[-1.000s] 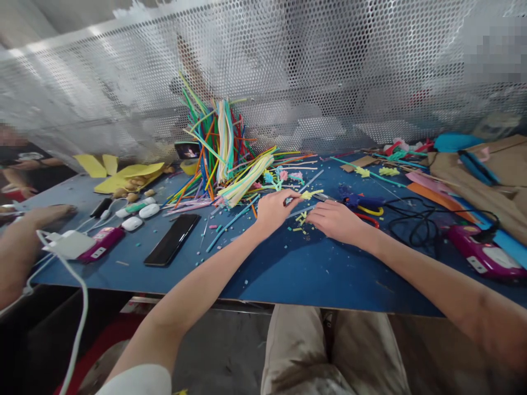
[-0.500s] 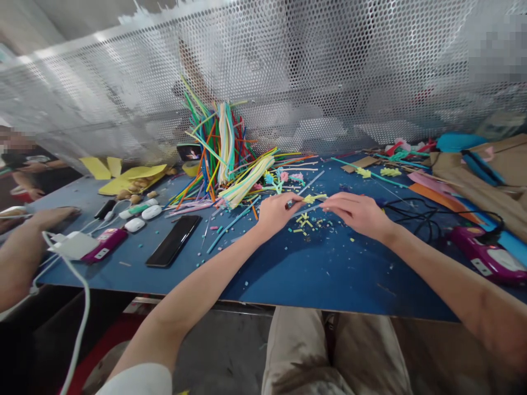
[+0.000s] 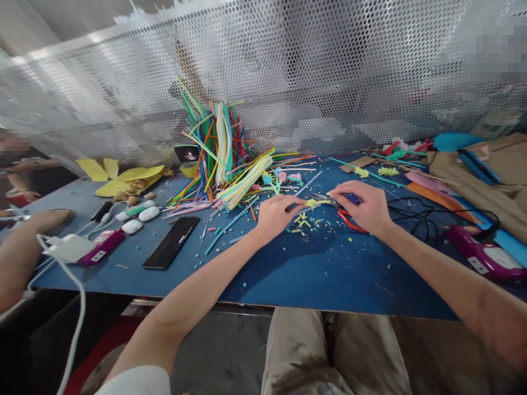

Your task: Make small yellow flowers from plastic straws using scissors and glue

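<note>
The yellow piece (image 3: pixel 315 203) is found between the two hands, just above the tabletop (image 3: pixel 288 274), with its near end at the fingertips of the left hand (image 3: pixel 276 216) and its narrower end pointed toward the right hand (image 3: pixel 364 205). The yellow piece is held by the left hand in a narrow pinch of thumb and forefinger. The fingers of the right hand are bent and drawn close together beside the far end; whether anything is gripped by them cannot be determined. A blue tool (image 3: pixel 352 198) is partly covered by the right hand, and a red-handled tool (image 3: pixel 349 221) is noted just below that hand. Yellow scraps (image 3: pixel 303 221) are scattered directly below the yellow piece, between the hands. Pastel flowers (image 3: pixel 282 177) are located beyond the left hand, beside a pale bundle (image 3: pixel 246 182) of fuzzy strips; a taller multicoloured bunch (image 3: pixel 208 153) is stood behind these, near the perforated panel (image 3: pixel 263 71). Two similar yellow pieces (image 3: pixel 387 171) are observed beyond the right hand. A phone (image 3: pixel 172 242) is laid flat to the left of the left forearm, well apart from the yellow piece. A co-worker's arm (image 3: pixel 31 241) is rested at the far left edge.
</note>
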The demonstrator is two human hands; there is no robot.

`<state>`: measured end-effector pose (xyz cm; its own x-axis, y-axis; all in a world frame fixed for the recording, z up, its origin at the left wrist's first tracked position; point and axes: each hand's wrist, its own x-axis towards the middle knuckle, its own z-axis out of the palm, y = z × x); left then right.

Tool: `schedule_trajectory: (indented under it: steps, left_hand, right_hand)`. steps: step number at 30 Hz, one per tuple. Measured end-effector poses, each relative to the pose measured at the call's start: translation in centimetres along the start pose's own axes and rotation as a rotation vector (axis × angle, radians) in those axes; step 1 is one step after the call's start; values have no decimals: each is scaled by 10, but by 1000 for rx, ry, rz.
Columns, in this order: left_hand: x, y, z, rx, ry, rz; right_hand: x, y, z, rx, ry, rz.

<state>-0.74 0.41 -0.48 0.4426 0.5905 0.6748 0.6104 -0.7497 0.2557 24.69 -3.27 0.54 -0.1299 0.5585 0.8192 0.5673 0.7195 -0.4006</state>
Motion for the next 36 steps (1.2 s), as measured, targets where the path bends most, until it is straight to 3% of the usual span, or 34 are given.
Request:
schedule_trajectory:
  steps: [5, 12, 23, 36]
  left_hand:
    - [-1, -3, 2, 16, -9, 23]
    - [-1, 4, -1, 5, -28, 36]
    - [-1, 9, -3, -16, -10, 57]
    - [0, 10, -5, -25, -34, 54]
  right_hand:
    - [-6, -3, 5, 59, -99, 43]
    - [-6, -2, 7, -34, -125, -46]
    - [-3, -8, 7, -110, -107, -110]
    - [-5, -9, 9, -68, -90, -21]
